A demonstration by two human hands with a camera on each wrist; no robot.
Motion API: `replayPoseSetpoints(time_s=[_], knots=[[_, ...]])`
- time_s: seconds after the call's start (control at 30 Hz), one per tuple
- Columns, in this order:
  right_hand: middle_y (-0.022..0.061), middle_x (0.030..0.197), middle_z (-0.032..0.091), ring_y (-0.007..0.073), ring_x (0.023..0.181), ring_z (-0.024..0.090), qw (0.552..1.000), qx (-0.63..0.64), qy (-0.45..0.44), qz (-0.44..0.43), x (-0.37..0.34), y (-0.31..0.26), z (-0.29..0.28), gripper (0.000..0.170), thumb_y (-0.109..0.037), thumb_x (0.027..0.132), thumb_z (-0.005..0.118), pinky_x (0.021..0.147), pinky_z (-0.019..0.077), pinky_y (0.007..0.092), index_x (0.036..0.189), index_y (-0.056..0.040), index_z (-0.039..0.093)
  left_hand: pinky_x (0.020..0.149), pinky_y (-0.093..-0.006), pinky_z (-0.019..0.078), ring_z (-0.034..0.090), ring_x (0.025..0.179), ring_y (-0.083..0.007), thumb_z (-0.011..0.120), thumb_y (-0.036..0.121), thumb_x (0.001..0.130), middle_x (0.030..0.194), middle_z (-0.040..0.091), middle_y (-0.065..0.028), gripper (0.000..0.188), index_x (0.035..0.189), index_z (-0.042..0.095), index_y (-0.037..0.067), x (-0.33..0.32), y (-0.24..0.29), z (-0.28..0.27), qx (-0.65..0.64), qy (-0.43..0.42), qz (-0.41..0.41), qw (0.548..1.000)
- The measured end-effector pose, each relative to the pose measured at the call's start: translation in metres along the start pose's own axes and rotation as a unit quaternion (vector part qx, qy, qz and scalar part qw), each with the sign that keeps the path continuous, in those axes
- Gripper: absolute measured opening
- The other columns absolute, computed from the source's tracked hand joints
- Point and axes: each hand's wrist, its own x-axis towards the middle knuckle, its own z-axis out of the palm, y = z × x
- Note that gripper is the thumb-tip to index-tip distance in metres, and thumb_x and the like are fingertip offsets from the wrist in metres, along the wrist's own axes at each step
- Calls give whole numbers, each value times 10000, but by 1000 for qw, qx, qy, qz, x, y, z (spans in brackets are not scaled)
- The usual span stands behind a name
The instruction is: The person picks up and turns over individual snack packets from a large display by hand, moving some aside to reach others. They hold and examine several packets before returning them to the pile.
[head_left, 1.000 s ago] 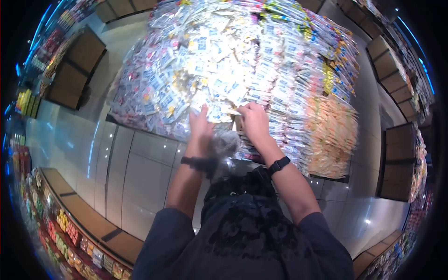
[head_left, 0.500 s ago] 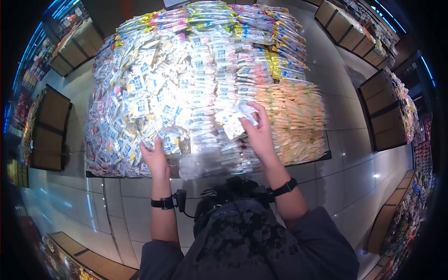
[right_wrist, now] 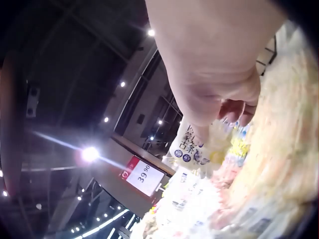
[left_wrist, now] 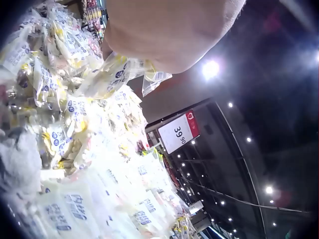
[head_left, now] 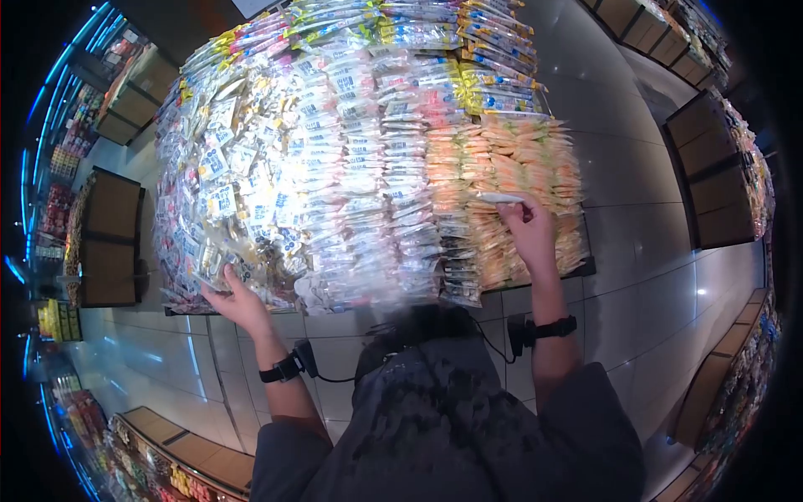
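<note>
At the near left of the display, the left hand [head_left: 241, 305] holds a clear packet [head_left: 212, 261] by its edge; in the left wrist view that packet [left_wrist: 110, 77] has blue print and yellow marks. Over the orange packets [head_left: 493, 159] at the right, the right hand [head_left: 532, 234] pinches a white packet [head_left: 498, 197], seen edge-on. The right wrist view shows this packet [right_wrist: 192, 147] with dark characters, below the curled fingers [right_wrist: 234, 110]. Between the hands lie rows of white packets [head_left: 347, 184], and a loose heap [head_left: 222, 159] covers the left side.
A grey crumpled bundle [head_left: 314, 293] lies at the display's near edge. A price sign [left_wrist: 178, 133] stands beyond the packets. Brown-sided shelves [head_left: 113, 226] stand to the left, others [head_left: 711, 180] to the right. Yellow and blue packets [head_left: 493, 50] fill the far right.
The right hand has moved right with its packet, from the white rows to above the orange ones. The left hand has shifted left and now holds a packet. The head view has shifted.
</note>
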Motion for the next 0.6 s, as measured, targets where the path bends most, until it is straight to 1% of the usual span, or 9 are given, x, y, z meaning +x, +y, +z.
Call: replayPoseSetpoints(time_s=[0.03, 0.07, 0.1, 0.2, 0.23, 0.3, 0.33, 0.4, 0.6], knots=[[89, 1007, 672, 190, 813, 637, 988, -121, 50, -86, 7, 4, -5, 275, -146, 959, 733, 755, 529, 293, 1161, 36, 688, 1015, -357, 476, 586, 1154, -199, 638, 117, 1031, 1289, 600, -136, 451, 1420, 442, -2, -6, 4, 1, -39, -2, -11, 999], [66, 920, 676, 206, 751, 615, 951, -240, 97, -170, 14, 8, -9, 285, -156, 944, 750, 731, 519, 316, 1141, 40, 689, 1015, -357, 476, 586, 1154, -199, 638, 117, 1031, 1289, 600, -136, 451, 1420, 442, -2, -13, 7, 1, -30, -1, -11, 999], [66, 920, 676, 206, 751, 615, 953, -237, 90, -165, 22, 12, -11, 285, -156, 944, 750, 731, 519, 316, 1141, 40, 689, 1015, -353, 482, 589, 1156, -196, 632, 110, 1033, 1289, 602, -135, 439, 1414, 441, 0, -20, 10, 0, -42, -4, -20, 999], [136, 890, 675, 261, 912, 670, 974, -210, -65, -45, 40, 4, -10, 250, -194, 957, 708, 781, 512, 372, 1128, -13, 685, 1014, -349, 494, 598, 1154, -190, 625, 99, 1036, 1286, 608, -132, 426, 1406, 438, 3, -41, 20, 2, -66, -11, -32, 997], [136, 890, 675, 261, 912, 670, 975, -208, -72, -41, 45, 7, -6, 250, -194, 957, 708, 781, 512, 372, 1128, -13, 685, 1013, -349, 502, 604, 1149, -189, 624, 96, 1036, 1282, 611, -130, 424, 1404, 436, 3, -46, 22, 4, -88, -17, -34, 995], [188, 959, 686, 339, 976, 675, 959, -214, -91, -162, 56, 14, 4, 234, -169, 947, 677, 809, 519, 416, 1136, -33, 691, 1014, -349, 507, 609, 1143, -187, 623, 94, 1036, 1277, 612, -130, 423, 1403, 434, 3, -55, 25, 4, -75, -19, -23, 997], [188, 959, 686, 339, 976, 675, 959, -212, -99, -160, 62, 18, 7, 234, -169, 947, 677, 809, 519, 416, 1136, -33, 691, 1015, -349, 511, 613, 1137, -186, 623, 93, 1036, 1273, 613, -129, 423, 1401, 432, 2, -58, 27, 4, -69, -24, -10, 997], [207, 975, 698, 422, 937, 652, 918, -260, -134, -268, 73, 24, 15, 224, -134, 932, 656, 822, 514, 464, 1128, -35, 697, 1015, -345, 509, 611, 1142, -183, 625, 94, 1036, 1268, 615, -129, 411, 1392, 440, 6, -63, 31, 2, -62, -17, -13, 998], [229, 975, 707, 426, 958, 671, 876, -332, -255, -240, 103, 29, 41, 188, -87, 913, 652, 851, 509, 499, 1074, -20, 722, 993, -348, 519, 615, 1147, -183, 633, 113, 1035, 1253, 624, -123, 393, 1372, 454, 17, -75, 41, -2, -38, -25, -34, 998]])
